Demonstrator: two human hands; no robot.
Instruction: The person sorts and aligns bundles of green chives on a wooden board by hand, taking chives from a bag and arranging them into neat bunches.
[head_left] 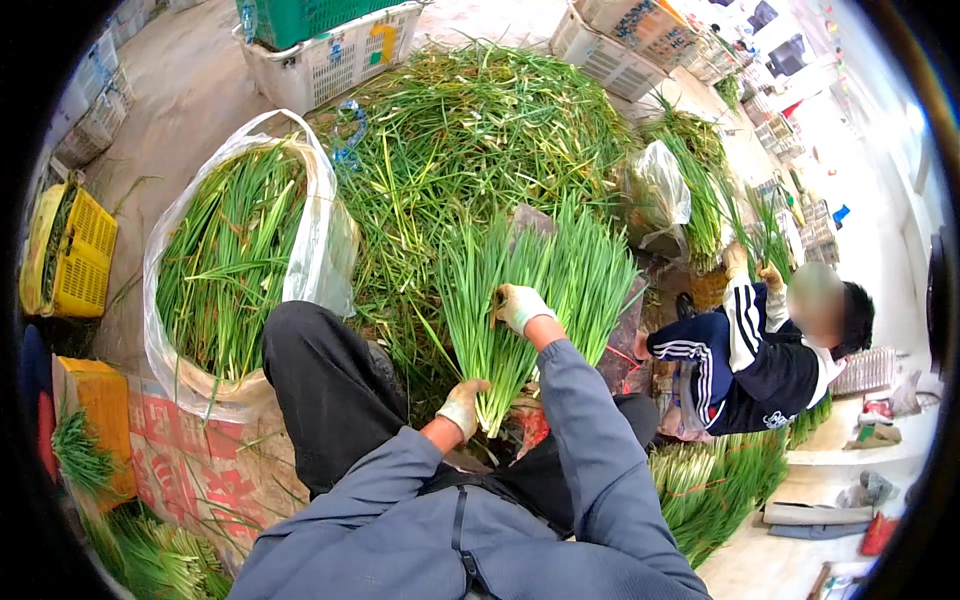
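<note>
A bunch of long green leafy stalks fans out in front of my knees, its pale stem ends pointing toward me. Near those stem ends, my gloved left hand is closed around the lower left side of the bunch. My gloved right hand lies over the middle of the leaves with its fingers curled in; whatever is between those fingers is too small to make out. Behind the bunch, part of a dark flat board shows, and loose greens are heaped beyond it.
At the left stands a plastic-lined bag of greens, with a yellow crate farther left. White crates stand behind the heap. A co-worker sits at the right, holding greens. More bundles lie at the lower right.
</note>
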